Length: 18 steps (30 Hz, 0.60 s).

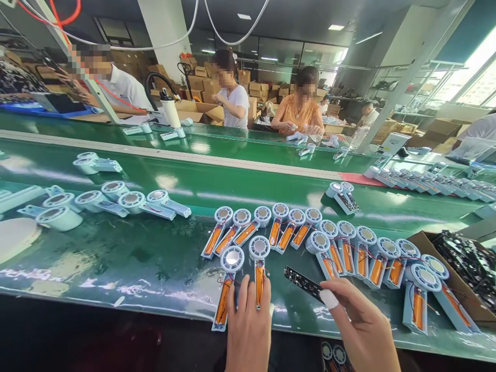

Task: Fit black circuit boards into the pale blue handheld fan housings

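Note:
My right hand (358, 318) pinches one end of a narrow black circuit board (303, 285) between thumb and forefinger, raised over the bench. Small parts dot the board's upper face. My left hand (248, 323) has its fingers stretched forward over two pale blue handheld fan housings. One fan housing (259, 249) has its handle between my fingers, an orange battery showing in it. Left of that, another fan housing (232, 259) lies against my outer fingers, its orange battery (222, 305) also exposed. How firmly the left fingers press is hidden.
Several more open fan housings (296, 217) lie in a curved row beyond my hands. A cardboard box (422, 238) of black circuit boards stands at the right. Past the bench runs a green conveyor (232, 178) with fan housings on it. Several people sit across.

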Each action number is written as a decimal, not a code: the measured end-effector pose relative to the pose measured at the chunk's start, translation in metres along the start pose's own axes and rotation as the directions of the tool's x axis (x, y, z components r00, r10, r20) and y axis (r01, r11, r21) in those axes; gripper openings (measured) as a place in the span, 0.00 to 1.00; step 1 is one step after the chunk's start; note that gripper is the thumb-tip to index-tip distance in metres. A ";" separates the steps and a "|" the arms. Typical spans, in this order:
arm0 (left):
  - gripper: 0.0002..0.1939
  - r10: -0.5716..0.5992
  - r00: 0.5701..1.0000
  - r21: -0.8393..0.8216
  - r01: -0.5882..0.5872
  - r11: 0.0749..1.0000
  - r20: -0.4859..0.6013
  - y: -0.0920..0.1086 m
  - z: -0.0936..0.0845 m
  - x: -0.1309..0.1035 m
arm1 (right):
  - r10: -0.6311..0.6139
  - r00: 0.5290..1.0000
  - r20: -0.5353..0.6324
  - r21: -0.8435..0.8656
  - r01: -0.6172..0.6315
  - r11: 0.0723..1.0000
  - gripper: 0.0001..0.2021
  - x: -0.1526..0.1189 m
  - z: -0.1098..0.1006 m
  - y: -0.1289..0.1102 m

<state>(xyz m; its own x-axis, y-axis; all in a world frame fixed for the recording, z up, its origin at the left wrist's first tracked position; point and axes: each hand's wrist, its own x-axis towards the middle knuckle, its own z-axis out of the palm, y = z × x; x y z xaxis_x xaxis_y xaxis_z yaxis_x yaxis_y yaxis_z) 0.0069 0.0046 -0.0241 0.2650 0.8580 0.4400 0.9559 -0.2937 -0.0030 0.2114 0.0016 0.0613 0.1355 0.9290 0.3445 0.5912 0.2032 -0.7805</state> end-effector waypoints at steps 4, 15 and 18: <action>0.24 -0.031 0.997 -0.128 0.021 0.992 -0.077 0.016 0.000 -0.003 | 0.018 0.999 -0.030 0.001 -0.018 1.000 0.10 0.007 -0.006 -0.006; 0.13 0.031 0.997 -0.638 0.017 0.770 0.064 -0.009 -0.039 0.018 | -0.066 0.879 0.473 0.108 0.016 0.994 0.08 0.036 0.027 -0.022; 0.13 -0.100 0.980 -0.686 0.193 0.702 0.173 -0.011 -0.029 0.014 | -0.070 0.935 0.348 -0.099 0.111 0.989 0.12 0.044 0.048 -0.005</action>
<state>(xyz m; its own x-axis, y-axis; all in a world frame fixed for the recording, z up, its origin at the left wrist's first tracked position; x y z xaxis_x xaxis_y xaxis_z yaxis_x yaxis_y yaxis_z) -0.0033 0.0070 0.0081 0.1865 0.9429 0.2759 0.6348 -0.3300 0.6986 0.1763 0.0568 0.0550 -0.1916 0.9620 0.1947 0.6780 0.2732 -0.6824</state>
